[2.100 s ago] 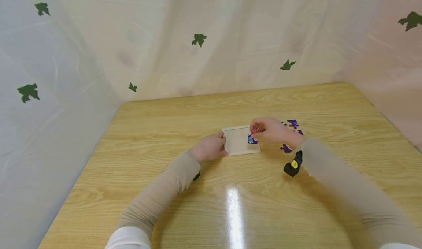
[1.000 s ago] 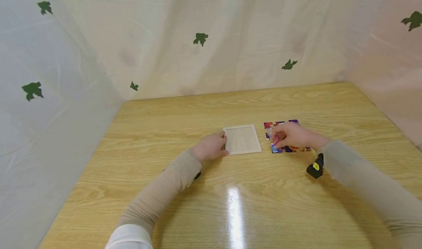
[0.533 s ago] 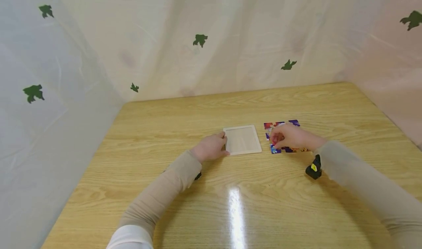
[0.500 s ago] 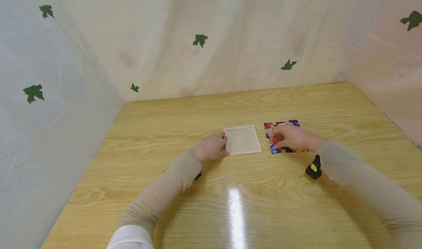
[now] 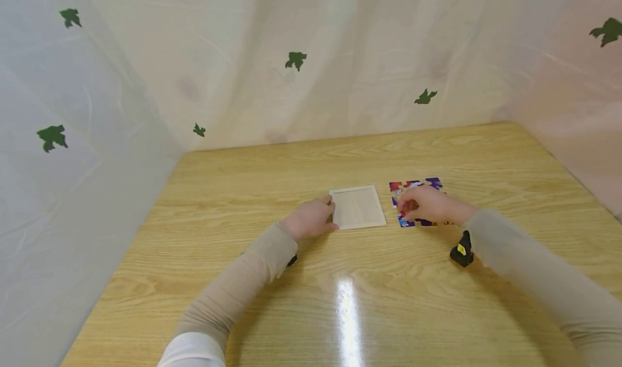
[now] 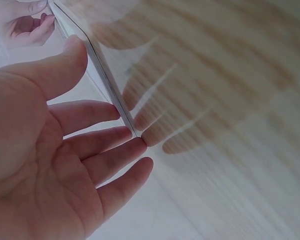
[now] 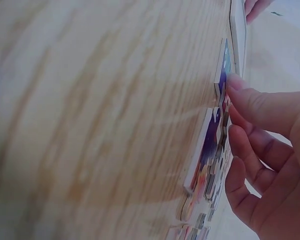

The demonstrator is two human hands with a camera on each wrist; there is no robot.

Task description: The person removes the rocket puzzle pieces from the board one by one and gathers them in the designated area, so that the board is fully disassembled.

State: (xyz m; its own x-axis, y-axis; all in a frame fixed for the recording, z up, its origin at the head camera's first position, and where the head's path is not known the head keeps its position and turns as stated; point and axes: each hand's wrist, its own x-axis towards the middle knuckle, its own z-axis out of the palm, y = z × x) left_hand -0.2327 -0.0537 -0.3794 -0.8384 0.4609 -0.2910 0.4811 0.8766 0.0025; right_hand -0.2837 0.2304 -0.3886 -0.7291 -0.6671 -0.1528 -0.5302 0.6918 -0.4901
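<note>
My left hand (image 5: 309, 218) rests at the left edge of a shallow, light wooden puzzle tray (image 5: 380, 206). In the left wrist view its fingers lie extended and spread, the tips touching the tray's side (image 6: 106, 79). To the tray's right, my right hand (image 5: 427, 203) is over a group of colourful jigsaw pieces (image 5: 433, 183). Its thumb and curled fingers pinch a blue and red jigsaw piece (image 5: 405, 222) at the group's near left corner. In the right wrist view the thumb tip is right on that piece (image 7: 223, 75). Several pieces are hidden under the hand.
The wooden table (image 5: 272, 178) reaches back to a pale curtain (image 5: 340, 102) with green leaf shapes. Near my right wrist, a black wrist camera (image 5: 461, 251) hangs just over the table. Light glares off the table (image 5: 349, 324) in front.
My right hand has moved right from above the tray to the jigsaw pieces, bringing the blue and red piece along. In the last second it shifts only slightly. My left hand stays at the tray.
</note>
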